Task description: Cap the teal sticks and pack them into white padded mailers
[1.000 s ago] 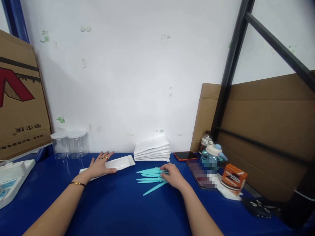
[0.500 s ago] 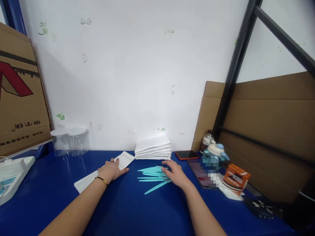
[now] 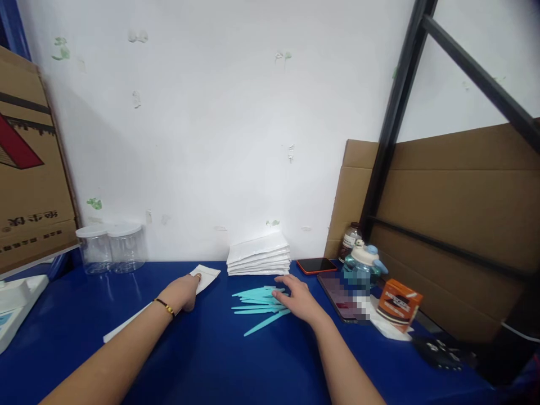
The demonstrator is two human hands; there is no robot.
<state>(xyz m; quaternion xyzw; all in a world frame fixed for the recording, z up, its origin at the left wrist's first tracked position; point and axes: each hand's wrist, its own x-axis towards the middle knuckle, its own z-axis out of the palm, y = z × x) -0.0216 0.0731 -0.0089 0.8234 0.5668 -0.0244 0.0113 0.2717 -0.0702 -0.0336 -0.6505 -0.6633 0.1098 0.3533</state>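
Note:
My left hand (image 3: pixel 182 292) is closed on a long, flat, folded white paper piece (image 3: pixel 209 275) lying slantwise on the blue table; its fingertips are mostly hidden. A gold-and-dark bracelet circles that wrist. To the right, a loose fanned pile of slim turquoise plastic sticks with tapered ends (image 3: pixel 255 301) lies on the table. Over the pile's right end rests my right hand (image 3: pixel 297 298), its fingers apart and curved, thumb at the sticks, gripping none of them. Behind the pile, against the wall, is a stack of flat white folded pieces (image 3: pixel 259 256).
Two clear lidded jars (image 3: pixel 125 250) stand at the back left, near a white device (image 3: pixel 19 304). On the right are a red-edged phone (image 3: pixel 316 265), a dark phone (image 3: pixel 337 295), a drink bottle (image 3: pixel 361 267), an orange box (image 3: pixel 399 304) and a black metal frame (image 3: pixel 390 124).
My left hand has gone from lying flat with spread fingers to curled around the white paper piece, which has shifted left and toward me. My right hand stays over the sticks.

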